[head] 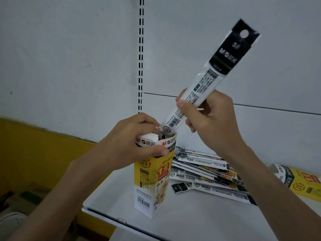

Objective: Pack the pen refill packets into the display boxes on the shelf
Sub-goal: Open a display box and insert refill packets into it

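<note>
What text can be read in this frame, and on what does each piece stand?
"M&G 晨光": black header of the held packet.
"360°": that packet's lower end.
"M&G 晨光": top flaps of the upright display box.
"360°", "1元" and "0.5": that box's front.
Too small or blurred to read: fine print and barcode digits on both, the piled packets, the lying box at right.

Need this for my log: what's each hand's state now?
Left hand: closed around the display box.
Right hand: closed on a refill packet.
</note>
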Demonstrator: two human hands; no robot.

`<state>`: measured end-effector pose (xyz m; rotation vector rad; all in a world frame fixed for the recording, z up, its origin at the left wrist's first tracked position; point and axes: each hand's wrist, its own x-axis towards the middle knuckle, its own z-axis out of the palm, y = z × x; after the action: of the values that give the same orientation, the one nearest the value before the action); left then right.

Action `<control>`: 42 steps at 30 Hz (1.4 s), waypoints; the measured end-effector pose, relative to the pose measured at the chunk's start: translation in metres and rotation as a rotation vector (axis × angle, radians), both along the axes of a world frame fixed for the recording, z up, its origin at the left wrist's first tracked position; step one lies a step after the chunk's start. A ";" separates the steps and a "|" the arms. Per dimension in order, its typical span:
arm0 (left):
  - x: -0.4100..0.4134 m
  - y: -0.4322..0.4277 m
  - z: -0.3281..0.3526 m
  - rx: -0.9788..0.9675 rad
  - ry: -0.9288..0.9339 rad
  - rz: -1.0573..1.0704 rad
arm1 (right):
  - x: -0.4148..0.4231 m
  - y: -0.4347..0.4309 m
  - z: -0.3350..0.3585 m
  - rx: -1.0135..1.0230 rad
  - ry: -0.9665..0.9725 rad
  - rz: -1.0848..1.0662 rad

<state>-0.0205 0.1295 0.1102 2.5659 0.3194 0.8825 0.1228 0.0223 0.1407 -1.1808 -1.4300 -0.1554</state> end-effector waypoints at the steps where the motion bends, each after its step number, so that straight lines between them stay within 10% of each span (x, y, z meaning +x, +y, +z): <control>1: 0.000 -0.001 0.001 -0.020 0.014 -0.005 | 0.001 0.001 0.000 -0.035 -0.005 0.016; 14: -0.002 -0.002 0.000 -0.124 -0.005 -0.083 | 0.004 0.017 0.003 -0.560 -0.220 0.028; 18: -0.002 0.001 -0.004 -0.087 -0.026 -0.056 | 0.011 0.013 0.009 -0.287 0.167 0.154; 25: 0.003 0.000 -0.022 -0.004 -0.201 0.017 | 0.012 0.018 -0.004 -0.595 -0.104 0.015; 34: 0.009 -0.005 -0.055 0.283 -0.368 0.361 | 0.003 0.024 0.004 -0.416 -0.253 -0.093; 42: 0.014 -0.015 -0.079 -0.098 -0.464 0.284 | 0.000 0.027 -0.011 -0.234 -0.271 -0.201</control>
<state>-0.0064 0.1140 0.0315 2.1728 0.5738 1.4862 0.1224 0.0494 0.1295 -1.5428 -1.5943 -0.3039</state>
